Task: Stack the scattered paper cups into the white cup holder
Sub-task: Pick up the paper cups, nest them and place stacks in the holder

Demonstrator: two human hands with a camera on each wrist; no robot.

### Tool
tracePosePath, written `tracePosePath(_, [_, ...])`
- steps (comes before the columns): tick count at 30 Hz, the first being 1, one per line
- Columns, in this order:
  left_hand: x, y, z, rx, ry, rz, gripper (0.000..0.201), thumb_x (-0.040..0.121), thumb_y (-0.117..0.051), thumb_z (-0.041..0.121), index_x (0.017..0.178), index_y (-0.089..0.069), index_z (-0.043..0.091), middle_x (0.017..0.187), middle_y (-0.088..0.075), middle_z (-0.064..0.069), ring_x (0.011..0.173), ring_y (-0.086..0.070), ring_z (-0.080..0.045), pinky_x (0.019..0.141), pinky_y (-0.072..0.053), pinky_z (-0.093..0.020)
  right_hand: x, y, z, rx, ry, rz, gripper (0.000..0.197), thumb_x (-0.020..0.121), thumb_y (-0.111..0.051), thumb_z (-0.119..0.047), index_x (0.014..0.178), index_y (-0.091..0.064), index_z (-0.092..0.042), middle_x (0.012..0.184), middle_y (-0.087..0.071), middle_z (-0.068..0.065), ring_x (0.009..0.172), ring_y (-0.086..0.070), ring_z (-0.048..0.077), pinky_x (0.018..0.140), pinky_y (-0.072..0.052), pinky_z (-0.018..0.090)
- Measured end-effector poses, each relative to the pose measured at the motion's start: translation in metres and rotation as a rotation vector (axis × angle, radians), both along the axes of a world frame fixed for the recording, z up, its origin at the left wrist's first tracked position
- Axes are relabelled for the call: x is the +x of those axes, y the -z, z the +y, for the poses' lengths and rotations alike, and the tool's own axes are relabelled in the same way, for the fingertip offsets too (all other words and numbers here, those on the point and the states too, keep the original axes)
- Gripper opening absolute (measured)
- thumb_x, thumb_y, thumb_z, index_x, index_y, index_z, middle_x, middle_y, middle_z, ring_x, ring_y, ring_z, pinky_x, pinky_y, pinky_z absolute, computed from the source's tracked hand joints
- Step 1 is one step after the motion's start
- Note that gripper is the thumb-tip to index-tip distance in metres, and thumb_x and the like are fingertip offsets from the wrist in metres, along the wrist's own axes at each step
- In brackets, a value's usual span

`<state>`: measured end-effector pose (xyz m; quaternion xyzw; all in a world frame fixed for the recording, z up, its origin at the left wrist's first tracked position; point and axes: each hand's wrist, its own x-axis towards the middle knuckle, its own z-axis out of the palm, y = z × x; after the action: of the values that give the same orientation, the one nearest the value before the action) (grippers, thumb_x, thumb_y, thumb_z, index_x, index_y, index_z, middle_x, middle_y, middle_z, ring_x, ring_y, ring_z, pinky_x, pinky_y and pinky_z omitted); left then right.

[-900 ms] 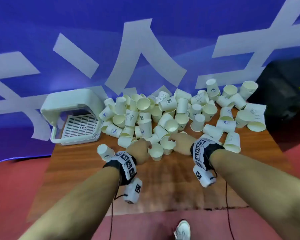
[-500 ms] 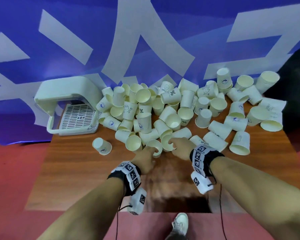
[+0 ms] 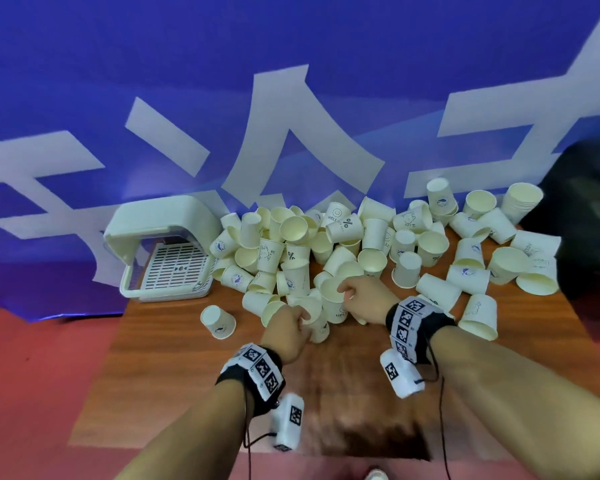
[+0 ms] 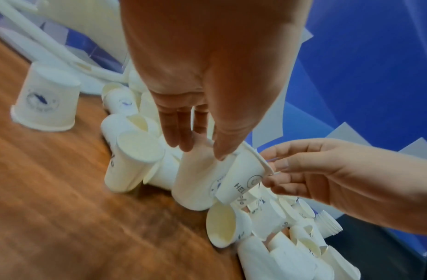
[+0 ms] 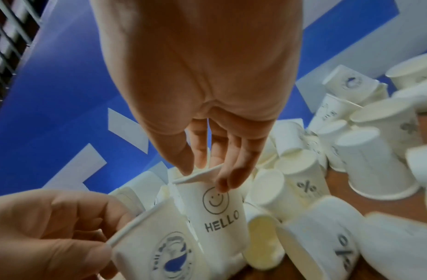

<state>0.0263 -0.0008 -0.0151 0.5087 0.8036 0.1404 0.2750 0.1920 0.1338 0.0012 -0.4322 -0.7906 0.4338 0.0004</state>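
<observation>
Several white paper cups lie in a pile [image 3: 361,244] across the back of the wooden table [image 3: 187,375]. The white cup holder [image 3: 163,251] stands at the back left, its slotted tray bare. My left hand [image 3: 303,320] pinches the rim of a cup with a blue logo [image 5: 164,255] at the pile's front edge. My right hand [image 3: 343,294] pinches the rim of an upright "HELLO" smiley cup [image 5: 215,208] right beside it. In the left wrist view the HELLO cup [image 4: 241,180] touches the blue-logo cup [image 4: 195,180].
One cup [image 3: 219,322] stands upside down alone, left of my hands. A nested stack of cups [image 3: 522,202] sits at the far right corner beside a dark object [image 3: 586,220]. A blue banner with white strokes [image 3: 291,98] hangs right behind the table.
Both hands have taken a cup each from the pile's front edge and brought them together. The right hand has lifted the HELLO cup upright.
</observation>
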Motion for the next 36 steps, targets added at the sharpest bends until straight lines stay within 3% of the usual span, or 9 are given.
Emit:
tracePosePath(3, [-0.019,-0.027,-0.003,0.065,-0.051,0.037,0.006,0.086,-0.065,0.023,0.09,-0.062,0.019,0.096,-0.056,-0.001,0.083,-0.052,-0.015,0.069,-0.036,-0.025,-0.014,-0.026,0.006,0.07,-0.016,0.042,0.032,0.084,-0.057,-0.01,0.114,-0.064,-0.018,0.1,-0.063,0.0,0.091,-0.061,0.016,0.079,-0.05,0.026])
tracePosePath(5, [-0.034,-0.044,-0.008,0.106,-0.105,0.062,0.008,0.087,-0.063,0.023,0.081,-0.058,0.023,0.088,-0.058,0.002,0.079,-0.053,-0.013,0.065,-0.034,-0.025,-0.026,-0.04,0.006,0.12,-0.036,0.071,0.028,0.082,-0.058,-0.011,0.107,-0.068,-0.019,0.1,-0.064,-0.001,0.09,-0.061,0.015,0.081,-0.05,0.027])
tracePosePath(9, [-0.065,-0.074,-0.019,0.183,-0.206,0.027,0.01,0.088,-0.062,0.021,0.078,-0.062,0.019,0.08,-0.063,0.002,0.075,-0.058,-0.015,0.063,-0.038,-0.025,-0.056,-0.063,0.003,0.165,-0.082,0.108,0.012,0.079,-0.062,-0.012,0.083,-0.07,-0.021,0.08,-0.068,-0.005,0.07,-0.061,0.011,0.059,-0.044,0.023])
tracePosePath(14, [-0.105,-0.099,-0.032,0.248,-0.295,0.007,0.012,0.088,-0.061,0.018,0.077,-0.062,0.016,0.077,-0.062,0.003,0.074,-0.057,-0.014,0.062,-0.04,-0.024,-0.101,-0.088,-0.004,0.187,-0.133,0.182,0.009,0.081,-0.062,-0.012,0.079,-0.07,-0.015,0.076,-0.069,-0.002,0.072,-0.062,0.013,0.069,-0.052,0.031])
tracePosePath(16, [-0.123,-0.104,-0.036,0.265,-0.305,0.028,0.013,0.088,-0.061,0.017,0.074,-0.061,0.017,0.074,-0.06,0.006,0.071,-0.056,-0.013,0.059,-0.037,-0.022,-0.12,-0.094,-0.007,0.202,-0.148,0.185,0.008,0.081,-0.063,-0.014,0.078,-0.07,-0.015,0.077,-0.07,-0.003,0.075,-0.063,0.013,0.069,-0.05,0.028])
tracePosePath(23, [-0.203,-0.104,-0.046,0.297,-0.3,0.013,0.014,0.089,-0.061,0.018,0.075,-0.059,0.019,0.07,-0.06,0.006,0.062,-0.054,-0.005,0.049,-0.033,-0.009,-0.2,-0.098,-0.018,0.237,-0.159,0.194,0.008,0.084,-0.063,-0.018,0.081,-0.07,-0.015,0.078,-0.068,-0.005,0.074,-0.061,0.013,0.064,-0.048,0.024])
tracePosePath(28, [-0.285,-0.095,-0.06,0.286,-0.324,-0.031,0.014,0.087,-0.061,0.017,0.072,-0.061,0.019,0.074,-0.062,0.002,0.07,-0.056,-0.013,0.06,-0.039,-0.024,-0.279,-0.096,-0.034,0.237,-0.17,0.164,0.012,0.084,-0.064,-0.017,0.074,-0.067,-0.023,0.075,-0.066,-0.009,0.071,-0.059,0.007,0.063,-0.039,0.02])
tracePosePath(32, [-0.352,-0.078,-0.07,0.269,-0.341,-0.074,0.012,0.087,-0.06,0.016,0.075,-0.064,0.016,0.076,-0.064,0.002,0.072,-0.058,-0.015,0.062,-0.043,-0.026,-0.344,-0.087,-0.049,0.241,-0.185,0.128,0.013,0.084,-0.063,-0.019,0.073,-0.066,-0.025,0.075,-0.066,-0.01,0.072,-0.059,0.007,0.062,-0.04,0.02])
tracePosePath(36, [-0.401,-0.059,-0.08,0.235,-0.354,-0.089,0.01,0.088,-0.06,0.016,0.083,-0.067,0.012,0.081,-0.062,0.003,0.076,-0.057,-0.015,0.062,-0.041,-0.024,-0.393,-0.067,-0.061,0.22,-0.178,0.105,0.01,0.085,-0.063,-0.019,0.078,-0.069,-0.021,0.082,-0.068,-0.007,0.079,-0.061,0.01,0.071,-0.047,0.024])
